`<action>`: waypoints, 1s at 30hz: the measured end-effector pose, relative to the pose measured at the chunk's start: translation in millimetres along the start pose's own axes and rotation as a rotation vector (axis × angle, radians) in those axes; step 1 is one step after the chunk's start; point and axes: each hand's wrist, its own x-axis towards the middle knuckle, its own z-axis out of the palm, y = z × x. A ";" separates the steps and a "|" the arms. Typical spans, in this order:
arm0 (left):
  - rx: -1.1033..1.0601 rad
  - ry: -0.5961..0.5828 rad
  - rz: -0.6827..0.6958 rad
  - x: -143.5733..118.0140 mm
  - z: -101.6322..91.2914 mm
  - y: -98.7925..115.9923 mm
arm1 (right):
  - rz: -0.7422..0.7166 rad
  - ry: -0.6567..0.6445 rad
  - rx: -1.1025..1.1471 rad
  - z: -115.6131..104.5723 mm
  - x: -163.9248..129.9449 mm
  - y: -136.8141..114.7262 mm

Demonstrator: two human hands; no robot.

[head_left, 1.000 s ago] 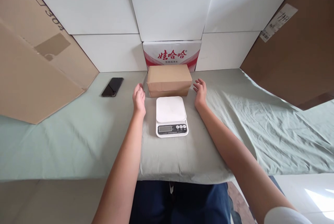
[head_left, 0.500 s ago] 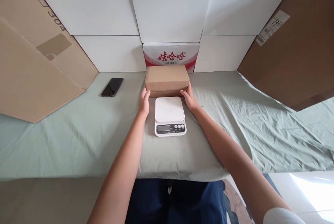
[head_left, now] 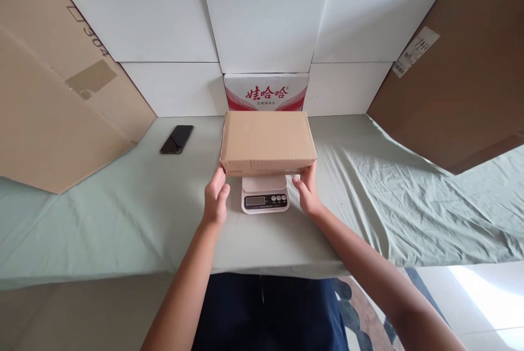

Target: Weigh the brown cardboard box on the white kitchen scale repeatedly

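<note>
Since half a second ago, our cardboard box (head_left: 268,142) has come nearer, now over the white scale (head_left: 265,194) on the green-sheeted surface (head_left: 123,214). Left hand (head_left: 215,198) and right hand (head_left: 307,194) clasp its near corners, fingers clenched. We should lower it level and centred, display unobstructed.

A table under pale green cloth, walled in by boards.

The wrinkled cloth (head_left: 388,198) covers the table; white panels (head_left: 262,23) stand behind, with brown cardboard sheets (head_left: 53,105) leaning in at left and right. A red-and-white carton (head_left: 266,91) sits against the back. Daylight glares on the floor (head_left: 487,307) at lower right.
</note>
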 end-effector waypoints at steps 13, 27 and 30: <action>0.097 0.041 -0.073 -22.4 -12.8 -10.0 | 0.082 -0.009 0.034 -1.2 -17.4 0.2; 0.084 0.070 -0.021 -24.3 -14.7 -9.6 | 0.053 0.079 0.046 -4.1 -14.4 3.6; 0.039 0.113 -0.025 -22.8 -16.2 -10.3 | 0.075 0.178 0.087 -9.6 -9.9 7.2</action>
